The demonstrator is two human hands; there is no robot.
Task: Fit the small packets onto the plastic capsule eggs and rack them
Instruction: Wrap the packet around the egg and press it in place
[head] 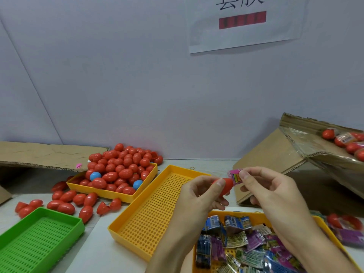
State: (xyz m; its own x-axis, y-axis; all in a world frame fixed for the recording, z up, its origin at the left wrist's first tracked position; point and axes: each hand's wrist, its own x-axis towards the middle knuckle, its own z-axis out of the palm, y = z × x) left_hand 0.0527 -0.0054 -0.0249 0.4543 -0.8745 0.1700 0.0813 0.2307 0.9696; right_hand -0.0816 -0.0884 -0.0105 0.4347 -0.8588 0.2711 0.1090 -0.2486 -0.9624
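Note:
My left hand [199, 196] grips a red capsule egg [226, 186] above the yellow perforated tray [157, 211]. My right hand [264, 186] pinches a small pink packet [235, 175] by its edge, and the packet touches the egg's right end. A pile of red eggs with two blue ones [122, 170] fills a yellow tray at the back left. Several coloured packets [246, 243] lie in a yellow tray below my hands.
A green perforated tray [37, 239] sits at the front left, with loose red eggs [67, 201] scattered behind it. A tilted cardboard box [307, 154] at the right holds wrapped eggs [344, 140]. Flat cardboard [39, 154] lies at the back left. More wrapped eggs [346, 227] rest at the right edge.

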